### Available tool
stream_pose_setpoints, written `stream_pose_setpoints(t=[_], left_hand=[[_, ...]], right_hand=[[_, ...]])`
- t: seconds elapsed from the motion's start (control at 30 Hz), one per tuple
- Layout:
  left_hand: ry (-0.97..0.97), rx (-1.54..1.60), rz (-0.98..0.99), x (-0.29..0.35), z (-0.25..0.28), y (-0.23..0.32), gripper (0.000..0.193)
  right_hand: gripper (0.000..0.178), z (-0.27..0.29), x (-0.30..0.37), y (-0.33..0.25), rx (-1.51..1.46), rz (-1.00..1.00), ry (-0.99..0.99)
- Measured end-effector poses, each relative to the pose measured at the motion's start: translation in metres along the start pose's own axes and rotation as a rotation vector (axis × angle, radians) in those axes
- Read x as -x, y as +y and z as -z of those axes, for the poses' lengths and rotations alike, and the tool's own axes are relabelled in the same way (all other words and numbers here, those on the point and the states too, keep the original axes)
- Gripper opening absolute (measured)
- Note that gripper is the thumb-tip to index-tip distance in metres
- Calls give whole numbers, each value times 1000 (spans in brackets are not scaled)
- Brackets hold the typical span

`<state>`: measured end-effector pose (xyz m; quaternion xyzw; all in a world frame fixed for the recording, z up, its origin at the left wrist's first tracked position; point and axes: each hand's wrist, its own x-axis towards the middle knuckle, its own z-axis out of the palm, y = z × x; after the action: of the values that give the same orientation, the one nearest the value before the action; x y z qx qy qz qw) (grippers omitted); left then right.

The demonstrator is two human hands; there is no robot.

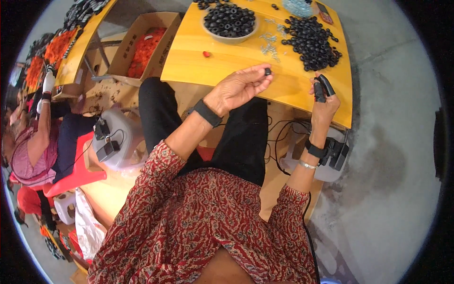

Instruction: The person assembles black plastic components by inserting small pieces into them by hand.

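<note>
A small black piece (268, 71) is pinched by the left fingers (254, 74) over the worktop (189, 64); whether the right fingers (326, 85) are closed cannot be told. Probably light and firm, it is best held by its sides

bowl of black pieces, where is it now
In the head view, the bowl stands on the yellow table at upper centre, left of the small silver pieces and black pile.

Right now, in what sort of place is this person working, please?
Probably an assembly workshop: a heap of small black parts and scattered silvery pieces lie on a yellow table, near a cardboard box of orange material.
</note>
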<state>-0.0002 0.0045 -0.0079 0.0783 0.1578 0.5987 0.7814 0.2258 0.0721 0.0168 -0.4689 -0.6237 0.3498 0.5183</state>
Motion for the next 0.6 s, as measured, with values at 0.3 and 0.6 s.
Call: stream_pose_setpoints(t=[0.3,0.6], left_hand=[[35,-60,-20,12,-4,-1,35],[51,-88,-49,16,-3,-1,34]], right_hand=[[21,-46,33,-17,-361,-60,-112],[19,-57,46,-21,-333,-56,-201]])
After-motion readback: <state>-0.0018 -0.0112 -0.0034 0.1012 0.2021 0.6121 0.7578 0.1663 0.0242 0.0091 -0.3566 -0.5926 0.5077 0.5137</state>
